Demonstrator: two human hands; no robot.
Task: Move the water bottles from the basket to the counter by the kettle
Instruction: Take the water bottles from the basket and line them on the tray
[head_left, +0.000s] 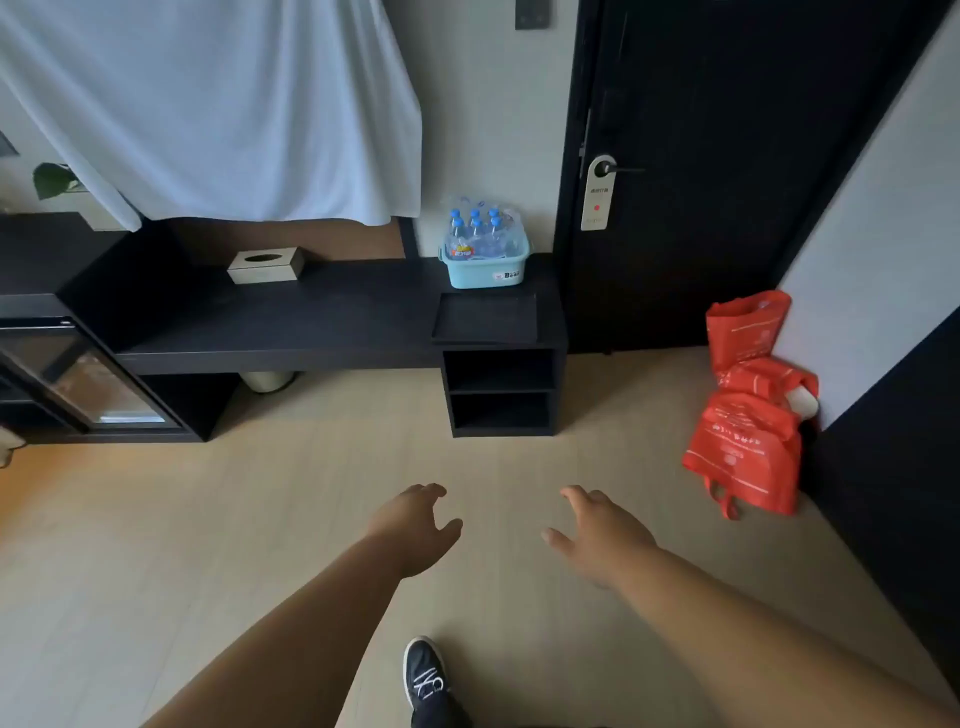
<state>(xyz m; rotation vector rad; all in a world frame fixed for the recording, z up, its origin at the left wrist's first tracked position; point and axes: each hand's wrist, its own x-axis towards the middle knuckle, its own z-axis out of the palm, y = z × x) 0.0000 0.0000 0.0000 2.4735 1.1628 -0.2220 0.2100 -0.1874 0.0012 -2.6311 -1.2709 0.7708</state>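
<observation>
Room: pale wood floor (260, 519), black door (701, 156) upper right | black counter (311, 312) mid-frame | light-blue basket (485, 265) on it, holding blue-capped water bottles (475, 231) | left hand (415, 530), right hand (597, 540) lower centre, fingers spread, empty

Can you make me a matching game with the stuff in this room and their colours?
Things:
1. basket
2. bag
3. door
4. shoe

Colours:
A. red
B. navy with white laces
C. light blue
D. black

Pairs: 1-C, 2-A, 3-D, 4-B
</observation>
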